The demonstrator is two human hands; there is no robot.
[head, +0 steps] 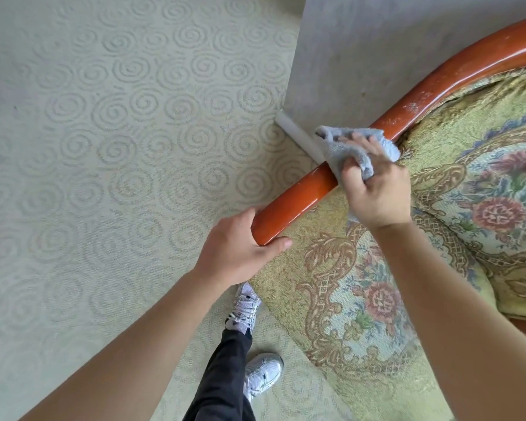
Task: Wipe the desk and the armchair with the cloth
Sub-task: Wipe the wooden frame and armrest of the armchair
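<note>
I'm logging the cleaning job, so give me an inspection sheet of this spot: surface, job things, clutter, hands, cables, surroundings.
Surface: glossy orange-brown wooden armrest of the armchair, with pale scuffs further up the rail.
Job's things: grey cloth draped over the armrest; armchair upholstery yellow-green with floral pattern. Desk not in view.
Clutter: nothing seen.
Hands: right hand grips the cloth on the rail; left hand holds the armrest's front end.
Cables: nothing seen.
Surroundings: pale carpet with swirl pattern, grey wall with white skirting, person's white trainers on the floor.
</note>
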